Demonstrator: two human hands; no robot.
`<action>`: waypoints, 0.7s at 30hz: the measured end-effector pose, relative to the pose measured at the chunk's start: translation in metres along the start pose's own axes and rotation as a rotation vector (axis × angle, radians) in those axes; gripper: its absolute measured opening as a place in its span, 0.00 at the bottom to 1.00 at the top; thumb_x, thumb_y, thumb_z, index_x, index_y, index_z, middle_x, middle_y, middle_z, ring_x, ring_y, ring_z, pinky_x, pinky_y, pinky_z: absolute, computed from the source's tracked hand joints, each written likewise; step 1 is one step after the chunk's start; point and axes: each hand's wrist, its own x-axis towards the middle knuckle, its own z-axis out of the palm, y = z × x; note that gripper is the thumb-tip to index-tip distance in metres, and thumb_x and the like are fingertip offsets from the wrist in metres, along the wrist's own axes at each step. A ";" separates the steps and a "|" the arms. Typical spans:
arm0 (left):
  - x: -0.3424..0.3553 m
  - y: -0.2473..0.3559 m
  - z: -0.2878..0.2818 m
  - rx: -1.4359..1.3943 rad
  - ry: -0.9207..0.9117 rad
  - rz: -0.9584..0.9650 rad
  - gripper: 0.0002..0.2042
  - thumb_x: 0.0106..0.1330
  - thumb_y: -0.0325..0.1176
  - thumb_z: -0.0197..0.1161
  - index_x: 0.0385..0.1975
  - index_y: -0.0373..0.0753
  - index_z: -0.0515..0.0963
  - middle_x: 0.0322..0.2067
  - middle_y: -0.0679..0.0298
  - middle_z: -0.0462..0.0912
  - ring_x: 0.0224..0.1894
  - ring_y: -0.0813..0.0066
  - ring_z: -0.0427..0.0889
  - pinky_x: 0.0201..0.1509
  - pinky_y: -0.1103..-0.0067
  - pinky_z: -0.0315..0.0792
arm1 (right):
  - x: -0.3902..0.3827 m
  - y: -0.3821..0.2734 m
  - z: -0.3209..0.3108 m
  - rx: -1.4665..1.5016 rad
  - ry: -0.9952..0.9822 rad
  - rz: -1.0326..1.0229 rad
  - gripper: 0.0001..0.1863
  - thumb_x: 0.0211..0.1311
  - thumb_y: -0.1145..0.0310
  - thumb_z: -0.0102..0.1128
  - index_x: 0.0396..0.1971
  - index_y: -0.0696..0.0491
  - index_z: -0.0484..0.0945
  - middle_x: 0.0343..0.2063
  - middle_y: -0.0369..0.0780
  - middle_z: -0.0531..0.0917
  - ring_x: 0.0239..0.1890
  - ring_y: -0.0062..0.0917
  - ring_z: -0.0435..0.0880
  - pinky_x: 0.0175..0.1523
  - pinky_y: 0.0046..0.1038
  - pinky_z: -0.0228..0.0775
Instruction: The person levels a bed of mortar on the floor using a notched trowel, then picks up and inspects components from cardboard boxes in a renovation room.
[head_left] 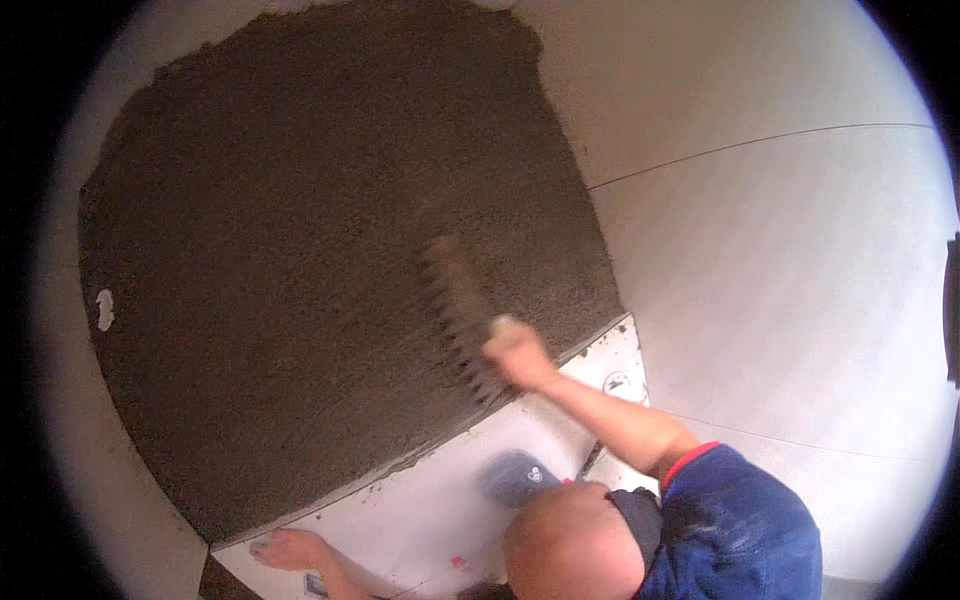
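Observation:
Neither my left hand nor my right hand is visible. A co-worker (740, 530) in a dark blue short-sleeved top bends over below me. Their right hand (520, 355) grips the handle of a notched trowel (455, 290), which lies against a broad patch of grey-brown mortar (250, 230) and is slightly blurred. Their other hand (295, 550) rests on a white tiled strip (400, 510) along the mortar's lower edge. A dark, rounded object (510, 470) sits on that strip beside their head, too blurred to name.
Large pale tiles (760, 250) with thin seams stand along the right side. A pale surface borders the mortar on the left, near a small white blob (105, 310). A dark object (950, 310) shows at the far right rim.

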 end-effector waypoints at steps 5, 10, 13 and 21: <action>0.001 0.011 -0.010 -0.017 0.006 0.069 0.29 0.77 0.44 0.43 0.64 0.22 0.61 0.64 0.37 0.64 0.67 0.42 0.63 0.71 0.57 0.59 | -0.009 -0.068 0.020 0.131 -0.218 -0.243 0.20 0.54 0.62 0.63 0.42 0.61 0.75 0.41 0.53 0.82 0.46 0.44 0.81 0.53 0.38 0.71; 0.005 0.019 -0.024 -0.248 0.025 -0.047 0.30 0.78 0.46 0.40 0.65 0.21 0.59 0.65 0.35 0.60 0.69 0.40 0.60 0.72 0.56 0.56 | 0.009 -0.089 -0.069 -0.251 -0.382 -0.471 0.15 0.53 0.63 0.65 0.34 0.57 0.75 0.26 0.46 0.81 0.29 0.33 0.80 0.38 0.35 0.73; 0.007 0.033 -0.046 -0.287 -0.036 -0.068 0.30 0.78 0.46 0.40 0.65 0.21 0.59 0.66 0.34 0.58 0.69 0.40 0.59 0.72 0.56 0.55 | 0.011 -0.068 -0.088 -0.494 -0.477 -0.447 0.14 0.49 0.64 0.65 0.32 0.54 0.75 0.26 0.48 0.82 0.31 0.43 0.82 0.38 0.40 0.74; 0.006 0.031 -0.048 -0.320 -0.033 -0.120 0.30 0.77 0.45 0.42 0.65 0.21 0.59 0.66 0.35 0.59 0.69 0.40 0.59 0.73 0.56 0.54 | -0.003 0.028 -0.117 -0.767 -0.700 -0.395 0.12 0.45 0.60 0.64 0.27 0.51 0.76 0.24 0.47 0.83 0.31 0.49 0.81 0.37 0.47 0.73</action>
